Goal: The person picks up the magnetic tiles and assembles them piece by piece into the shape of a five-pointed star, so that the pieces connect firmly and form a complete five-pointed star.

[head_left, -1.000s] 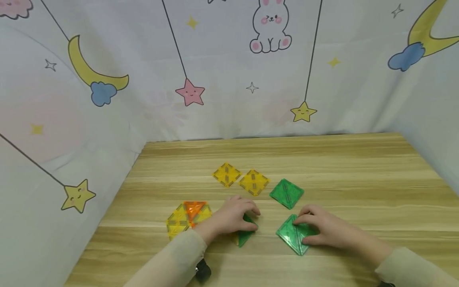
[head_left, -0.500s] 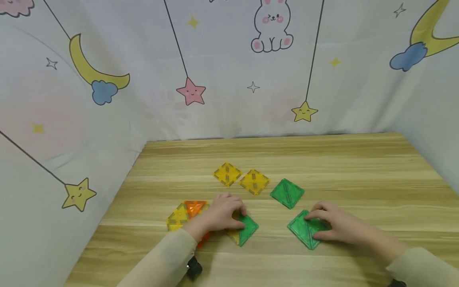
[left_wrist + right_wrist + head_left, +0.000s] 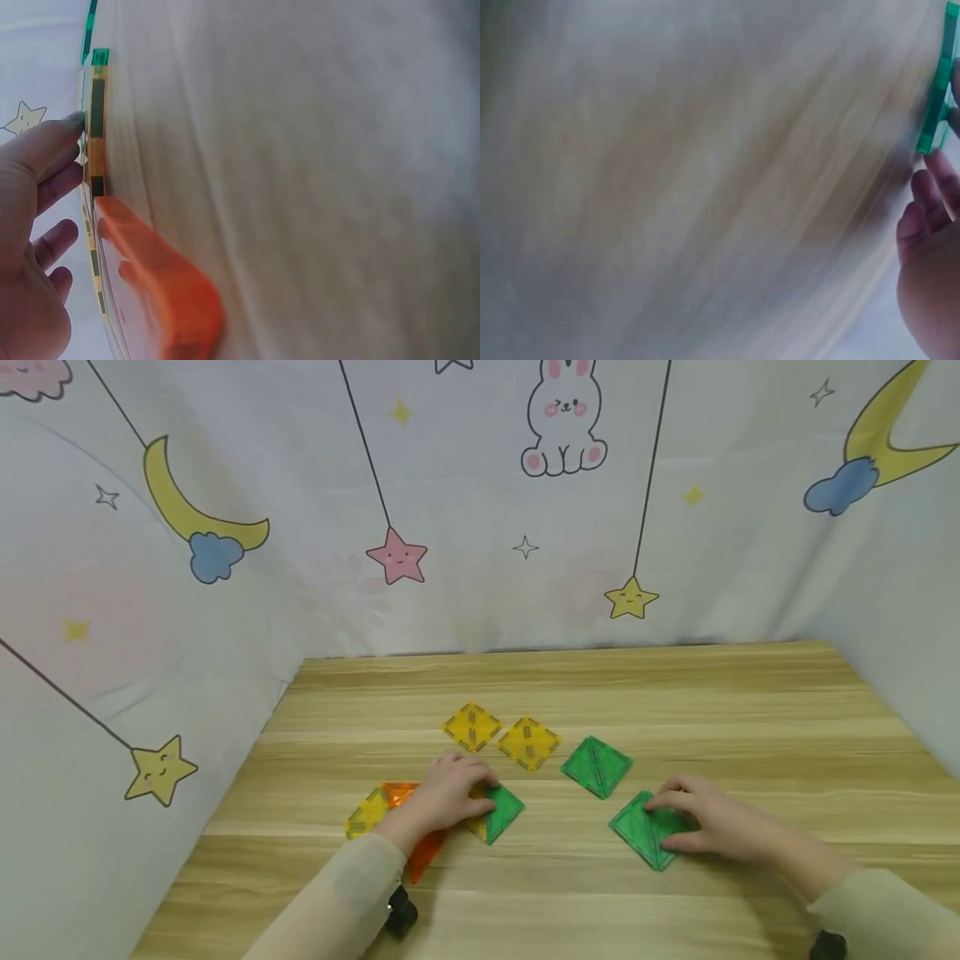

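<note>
My left hand (image 3: pixel 446 797) grips a small diamond made of a green triangular magnetic tile (image 3: pixel 506 814) and a yellow one (image 3: pixel 477 829). The diamond sits at the right side of a flat cluster of yellow tiles (image 3: pixel 363 820) and orange tiles (image 3: pixel 426 855), partly hidden under this hand and wrist. In the left wrist view, fingertips touch the yellow tile's edge (image 3: pixel 97 120), just above an orange tile (image 3: pixel 176 292). Farther right, my right hand (image 3: pixel 705 822) pinches a diamond of two green triangular tiles (image 3: pixel 636 828) between thumb and fingers; its green edge (image 3: pixel 934 97) shows in the right wrist view.
Behind the hands lie two yellow tile diamonds (image 3: pixel 472 727) and another green diamond (image 3: pixel 596 767). The wooden table (image 3: pixel 675 693) meets a white cloth backdrop (image 3: pixel 465 618) printed with stars, moons and a rabbit. A black wrist device (image 3: pixel 402 912) is strapped by the left sleeve.
My left hand has moved left, then slid the green-and-yellow diamond back and left against the cluster. My right hand has shifted right and slightly away with its green diamond.
</note>
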A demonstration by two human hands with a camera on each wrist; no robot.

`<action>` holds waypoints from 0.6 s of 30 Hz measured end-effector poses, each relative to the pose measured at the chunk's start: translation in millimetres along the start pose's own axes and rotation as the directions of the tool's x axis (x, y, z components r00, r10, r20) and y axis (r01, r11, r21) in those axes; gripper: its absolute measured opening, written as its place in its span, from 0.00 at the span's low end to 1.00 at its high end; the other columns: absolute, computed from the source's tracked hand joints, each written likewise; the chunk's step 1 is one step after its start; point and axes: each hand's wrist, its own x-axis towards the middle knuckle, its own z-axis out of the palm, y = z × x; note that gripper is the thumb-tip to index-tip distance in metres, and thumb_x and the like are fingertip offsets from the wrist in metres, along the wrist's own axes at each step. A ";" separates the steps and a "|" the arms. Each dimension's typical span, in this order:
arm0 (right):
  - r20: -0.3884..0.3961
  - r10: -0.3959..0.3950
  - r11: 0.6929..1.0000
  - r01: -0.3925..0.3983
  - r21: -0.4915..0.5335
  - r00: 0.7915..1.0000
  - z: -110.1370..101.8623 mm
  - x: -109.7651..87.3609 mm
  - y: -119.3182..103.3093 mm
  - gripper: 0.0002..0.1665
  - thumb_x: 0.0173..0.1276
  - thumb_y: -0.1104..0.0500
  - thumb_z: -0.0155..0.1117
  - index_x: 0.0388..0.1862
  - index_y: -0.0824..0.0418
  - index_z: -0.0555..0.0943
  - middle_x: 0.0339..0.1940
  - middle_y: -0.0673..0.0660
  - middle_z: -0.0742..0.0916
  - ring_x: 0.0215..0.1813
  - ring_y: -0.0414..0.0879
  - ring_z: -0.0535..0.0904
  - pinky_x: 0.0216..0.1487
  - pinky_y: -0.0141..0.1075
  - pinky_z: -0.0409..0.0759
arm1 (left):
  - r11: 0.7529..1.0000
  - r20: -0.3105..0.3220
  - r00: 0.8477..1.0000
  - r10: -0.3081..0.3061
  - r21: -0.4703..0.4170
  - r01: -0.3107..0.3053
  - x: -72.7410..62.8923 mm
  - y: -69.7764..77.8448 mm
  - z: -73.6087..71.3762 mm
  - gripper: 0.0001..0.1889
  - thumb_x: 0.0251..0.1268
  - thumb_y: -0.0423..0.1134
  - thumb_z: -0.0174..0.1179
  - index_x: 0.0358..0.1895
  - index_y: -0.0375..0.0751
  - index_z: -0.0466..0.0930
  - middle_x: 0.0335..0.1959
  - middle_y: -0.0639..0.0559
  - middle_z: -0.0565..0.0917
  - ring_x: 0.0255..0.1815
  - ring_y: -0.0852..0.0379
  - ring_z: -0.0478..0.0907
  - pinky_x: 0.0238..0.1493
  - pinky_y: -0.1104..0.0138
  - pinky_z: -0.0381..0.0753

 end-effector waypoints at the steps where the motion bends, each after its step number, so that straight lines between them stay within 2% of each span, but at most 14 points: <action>1: -0.003 0.007 1.000 -0.007 -0.006 1.000 -1.3 -0.2 1.5 0.27 0.59 0.41 0.65 0.54 0.54 0.79 0.48 0.51 0.75 0.46 0.45 0.73 0.42 0.40 0.76 | 1.000 -0.004 1.000 -0.014 0.002 0.014 0.3 -0.6 0.0 0.14 0.57 0.49 0.65 0.45 0.53 0.82 0.49 0.58 0.80 0.53 0.50 0.69 0.50 0.53 0.63; 6: -0.003 0.033 0.999 -0.033 -0.039 0.999 -6.9 -1.3 9.2 0.27 0.59 0.41 0.65 0.53 0.54 0.79 0.48 0.51 0.75 0.46 0.45 0.72 0.42 0.40 0.75 | 0.998 -0.032 0.998 -0.059 0.018 0.060 2.3 -2.8 -0.3 0.15 0.59 0.49 0.64 0.48 0.54 0.81 0.51 0.57 0.79 0.54 0.50 0.68 0.47 0.55 0.63; 11: -0.018 0.027 0.999 -0.028 -0.046 0.999 -10.7 -1.5 14.2 0.26 0.59 0.44 0.67 0.53 0.55 0.79 0.47 0.51 0.75 0.46 0.45 0.71 0.42 0.41 0.75 | 0.996 -0.038 0.995 -0.087 0.021 0.088 4.5 -3.3 -1.0 0.16 0.60 0.49 0.63 0.51 0.54 0.80 0.54 0.56 0.78 0.54 0.49 0.68 0.45 0.56 0.63; 15: -0.011 0.041 0.999 -0.041 -0.036 0.999 -13.4 -1.2 16.1 0.27 0.59 0.43 0.66 0.54 0.55 0.79 0.47 0.51 0.75 0.46 0.46 0.71 0.41 0.41 0.74 | 0.996 -0.058 0.995 -0.086 0.002 0.087 3.9 -5.8 -1.3 0.16 0.61 0.49 0.62 0.51 0.54 0.80 0.54 0.55 0.78 0.54 0.49 0.68 0.44 0.56 0.62; 18: -0.016 0.085 0.996 -0.085 -0.017 0.996 -14.4 -1.8 17.6 0.28 0.59 0.41 0.65 0.54 0.54 0.79 0.48 0.51 0.75 0.47 0.46 0.72 0.42 0.42 0.74 | 0.997 -0.088 0.993 -0.078 -0.028 0.076 -1.7 -11.3 -2.2 0.17 0.59 0.50 0.63 0.51 0.53 0.80 0.54 0.53 0.78 0.55 0.47 0.68 0.45 0.54 0.62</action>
